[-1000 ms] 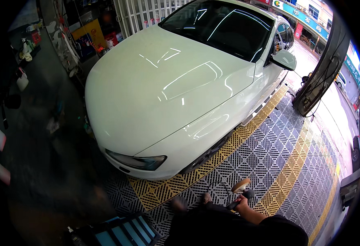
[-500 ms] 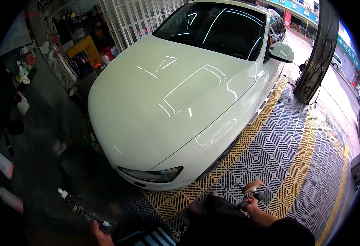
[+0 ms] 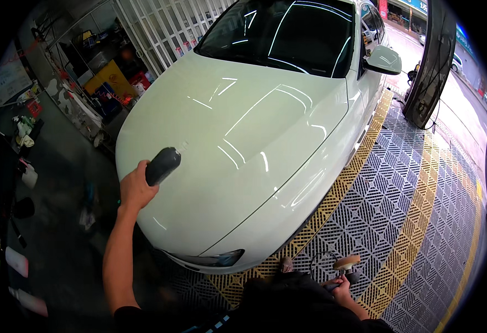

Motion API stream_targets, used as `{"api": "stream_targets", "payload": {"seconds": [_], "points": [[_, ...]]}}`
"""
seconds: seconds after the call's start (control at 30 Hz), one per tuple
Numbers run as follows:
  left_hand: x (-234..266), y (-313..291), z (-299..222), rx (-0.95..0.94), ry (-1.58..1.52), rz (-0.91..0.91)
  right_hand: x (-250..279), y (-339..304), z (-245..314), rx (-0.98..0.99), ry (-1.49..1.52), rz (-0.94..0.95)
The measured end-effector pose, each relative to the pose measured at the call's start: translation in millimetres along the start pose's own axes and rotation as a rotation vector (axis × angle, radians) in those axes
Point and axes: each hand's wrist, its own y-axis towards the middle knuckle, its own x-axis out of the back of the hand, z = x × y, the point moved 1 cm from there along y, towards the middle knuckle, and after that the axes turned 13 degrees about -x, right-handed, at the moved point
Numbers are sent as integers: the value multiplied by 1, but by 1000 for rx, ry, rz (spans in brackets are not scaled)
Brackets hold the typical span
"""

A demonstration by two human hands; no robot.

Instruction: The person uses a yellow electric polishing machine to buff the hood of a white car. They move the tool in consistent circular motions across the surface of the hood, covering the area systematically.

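A white car [image 3: 226, 122] with a glossy hood fills the middle of the view. Over the left part of the hood, my left hand [image 3: 138, 188] is closed around a black squeeze bottle [image 3: 164, 165]. The bottle's base points up and away from me; its white nozzle is out of sight. Whether the bottle touches the hood, I cannot tell. Low on the right, my right hand [image 3: 341, 289] grips the handle of a car polisher [image 3: 352, 276] with a tan round pad [image 3: 347, 262]. The polisher hangs above the floor, apart from the car, its cord looping beside it.
Grey and yellow plastic grid tiles [image 3: 360, 205] cover the floor along the car's side. A dark post [image 3: 429, 72] stands at the far right near the street. A side mirror [image 3: 385, 59] sticks out from the car. Shelves and clutter [image 3: 107, 83] line the left wall.
My left hand has swung up and forward from low on the left, turning the bottle over above the hood. The polisher in my right hand has shifted only slightly. The view has tilted a little.
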Motion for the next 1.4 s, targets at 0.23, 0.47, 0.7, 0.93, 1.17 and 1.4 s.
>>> {"api": "stream_targets", "payload": {"seconds": [0.23, 0.47, 0.7, 0.93, 1.17, 1.4], "points": [[-3, 123, -19, -56, -466, -909, 3, -4, 19, 36, 86, -34], [-130, 85, 68, -120, 248, 77, -42, -21, -50, -14, 118, -17], [-84, 111, 16, -165, 1, -152, -36, -22, -59, 12, 121, 2], [-17, 188, -89, -57, -811, -785, -24, -10, -63, 90, 134, -50], [-108, 132, -18, -71, -76, 224, -50, -26, -86, 3, 103, -17], [-51, 94, 60, -42, -63, 43, -29, -5, -71, 100, 18, -81]]}}
